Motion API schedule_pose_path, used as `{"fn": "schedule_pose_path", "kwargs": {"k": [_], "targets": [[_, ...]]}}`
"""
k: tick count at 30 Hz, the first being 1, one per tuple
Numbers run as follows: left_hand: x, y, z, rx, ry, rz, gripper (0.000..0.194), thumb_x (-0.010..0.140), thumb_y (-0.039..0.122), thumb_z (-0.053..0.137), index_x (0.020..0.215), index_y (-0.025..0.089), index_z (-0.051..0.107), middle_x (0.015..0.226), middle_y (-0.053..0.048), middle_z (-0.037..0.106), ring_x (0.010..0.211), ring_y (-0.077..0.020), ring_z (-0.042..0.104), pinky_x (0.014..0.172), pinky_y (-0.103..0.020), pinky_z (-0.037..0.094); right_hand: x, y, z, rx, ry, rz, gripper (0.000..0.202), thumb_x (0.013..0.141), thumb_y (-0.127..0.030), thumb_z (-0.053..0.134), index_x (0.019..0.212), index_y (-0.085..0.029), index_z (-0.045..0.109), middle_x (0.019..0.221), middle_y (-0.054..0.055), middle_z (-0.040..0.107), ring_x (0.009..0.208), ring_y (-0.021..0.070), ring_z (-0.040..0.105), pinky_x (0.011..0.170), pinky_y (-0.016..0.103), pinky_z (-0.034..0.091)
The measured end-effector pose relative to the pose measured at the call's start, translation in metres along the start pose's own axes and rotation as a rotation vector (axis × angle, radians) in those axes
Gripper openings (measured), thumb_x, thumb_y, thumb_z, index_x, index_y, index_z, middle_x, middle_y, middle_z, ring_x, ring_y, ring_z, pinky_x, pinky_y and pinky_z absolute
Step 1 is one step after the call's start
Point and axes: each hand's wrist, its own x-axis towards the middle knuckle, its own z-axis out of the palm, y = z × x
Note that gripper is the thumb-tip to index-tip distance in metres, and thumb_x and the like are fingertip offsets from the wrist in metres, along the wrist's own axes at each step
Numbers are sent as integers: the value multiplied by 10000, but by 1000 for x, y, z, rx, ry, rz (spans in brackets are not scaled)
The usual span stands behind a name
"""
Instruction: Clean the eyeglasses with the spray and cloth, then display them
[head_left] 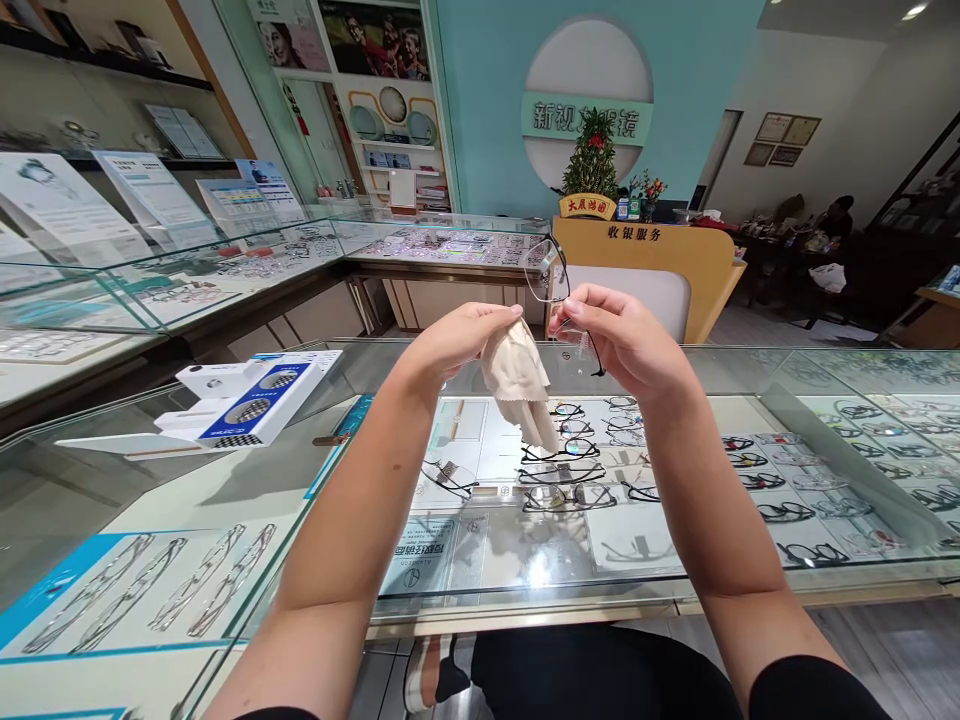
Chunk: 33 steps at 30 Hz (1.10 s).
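Observation:
My right hand is closed on a pair of eyeglasses with a thin dark frame, held up above the glass counter. One lens stands above the fingers, and a dark temple tip shows below them. My left hand pinches a crumpled cream cleaning cloth that hangs down between the two hands. Cloth and eyeglasses look apart, with a small gap between them. Beneath both hands, several rows of eyeglasses lie in and on the glass display counter.
On the counter's left stands a blue and white cardboard display. More glass cases with frames run along the left and back. A yellow cashier desk with a potted plant stands behind. A person is far right.

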Motion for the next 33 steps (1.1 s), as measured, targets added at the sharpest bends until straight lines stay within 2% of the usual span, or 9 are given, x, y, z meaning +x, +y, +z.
{"fn": "schedule_pose_path", "kwargs": {"k": [5,7,9,13,17,19,22,28,33], "targets": [[5,-7,1,-136,22,-10,413,894,547,868,838,158,743,795,-59,706,669,-146,598,627,-277,472,1,1,1,21,-1,11,436,775,-603,994,803,-249,741,893,20,750,896,183,643,883,361,524],[4,-7,0,-206,-28,18,362,896,491,886,931,156,753,881,-72,735,737,-155,644,678,-279,511,1,2,1,19,3,7,436,781,-607,989,810,-248,743,895,18,750,896,182,644,874,358,525],[3,-5,-1,-281,-87,47,368,848,361,940,1110,186,751,1020,-76,768,857,-176,704,759,-291,551,2,3,0,21,1,2,431,792,-605,984,816,-248,743,886,13,748,888,180,645,864,354,528],[-1,0,-1,-364,-161,67,822,734,152,962,1477,272,630,1185,-89,788,1047,-235,756,861,-328,571,2,4,-1,38,-1,-11,429,802,-600,980,816,-246,738,878,7,745,889,178,655,880,355,539],[-4,5,3,-322,-143,63,988,716,147,944,1606,256,529,1117,-87,806,984,-221,762,792,-302,533,2,4,-2,55,-3,-17,411,804,-573,990,816,-242,746,863,6,729,877,173,650,894,355,531],[-6,7,4,-280,-86,87,980,708,170,954,1588,217,525,1030,-68,812,848,-181,735,726,-286,497,2,4,-3,47,5,-7,415,791,-572,995,810,-241,745,865,9,725,868,175,639,886,355,525],[-9,11,3,-205,-2,136,829,701,228,968,1434,161,589,906,-41,802,698,-147,679,671,-287,467,3,5,-4,14,20,20,442,776,-598,988,807,-238,732,895,20,735,866,178,623,858,353,511],[-17,13,-6,-61,202,134,681,719,235,927,1228,211,476,883,-24,786,759,-201,746,706,-298,515,5,8,-8,-33,9,68,457,766,-611,986,809,-241,722,896,23,741,872,178,613,825,348,484],[-22,8,-19,173,317,75,682,719,226,933,1124,265,386,862,3,743,727,-169,684,644,-256,430,6,9,-10,-65,11,89,455,774,-610,978,805,-237,720,893,22,748,872,170,615,817,346,458]]}}
